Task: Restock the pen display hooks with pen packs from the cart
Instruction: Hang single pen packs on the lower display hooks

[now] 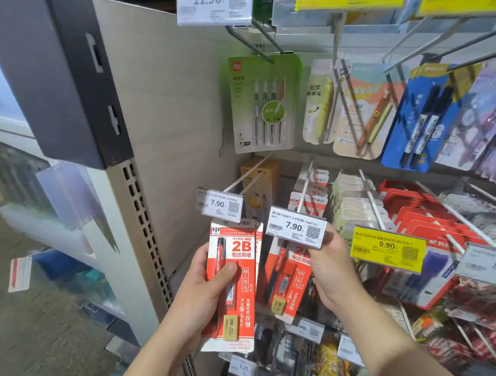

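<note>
Red 2B pen packs (pixel 234 285), left hand (pixel 202 298) grip, right hand (pixel 334 272) seemingly pinching another

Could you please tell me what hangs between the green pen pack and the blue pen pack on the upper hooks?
In the head view, two pastel packs: a cream-yellow one and a peach one.

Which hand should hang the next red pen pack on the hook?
Probably the right hand. It holds a red pack just under the 7.90 tag at the tip of the hook with matching packs. The left hand grips a stack farther left.
</note>
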A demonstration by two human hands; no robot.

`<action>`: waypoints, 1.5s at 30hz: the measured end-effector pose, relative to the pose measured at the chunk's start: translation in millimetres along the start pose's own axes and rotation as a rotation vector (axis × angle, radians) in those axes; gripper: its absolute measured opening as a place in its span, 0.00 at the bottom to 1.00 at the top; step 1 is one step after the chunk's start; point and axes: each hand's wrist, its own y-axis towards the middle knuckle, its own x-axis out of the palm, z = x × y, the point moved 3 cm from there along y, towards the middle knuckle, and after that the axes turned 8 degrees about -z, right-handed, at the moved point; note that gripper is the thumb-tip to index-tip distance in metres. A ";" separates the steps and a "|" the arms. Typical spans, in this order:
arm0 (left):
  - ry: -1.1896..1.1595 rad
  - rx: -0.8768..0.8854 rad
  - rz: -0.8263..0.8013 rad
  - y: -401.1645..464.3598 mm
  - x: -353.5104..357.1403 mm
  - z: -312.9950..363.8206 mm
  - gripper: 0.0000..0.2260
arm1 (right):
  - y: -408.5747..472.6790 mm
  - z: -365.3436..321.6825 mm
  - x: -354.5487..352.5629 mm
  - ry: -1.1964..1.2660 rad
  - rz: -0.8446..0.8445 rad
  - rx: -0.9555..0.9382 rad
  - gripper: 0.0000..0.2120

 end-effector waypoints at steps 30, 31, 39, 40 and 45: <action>0.015 -0.056 -0.008 -10.8 -3.8 -9.0 0.21 | 58.0 10.6 0.2 0.304 0.334 0.163 0.13; 0.020 -0.055 -0.014 -10.9 -3.4 -8.5 0.21 | 57.6 13.5 -1.3 0.286 0.377 0.174 0.14; -0.008 -0.029 -0.037 -9.7 5.2 -5.4 0.20 | 36.5 30.2 -2.0 0.017 0.352 0.225 0.09; -0.019 -0.032 -0.040 -9.7 6.4 -5.7 0.19 | 33.0 34.2 -0.3 -0.004 0.327 0.211 0.10; -0.048 -0.038 -0.057 -8.5 12.4 -9.4 0.19 | 13.9 40.6 10.7 0.013 0.257 0.215 0.21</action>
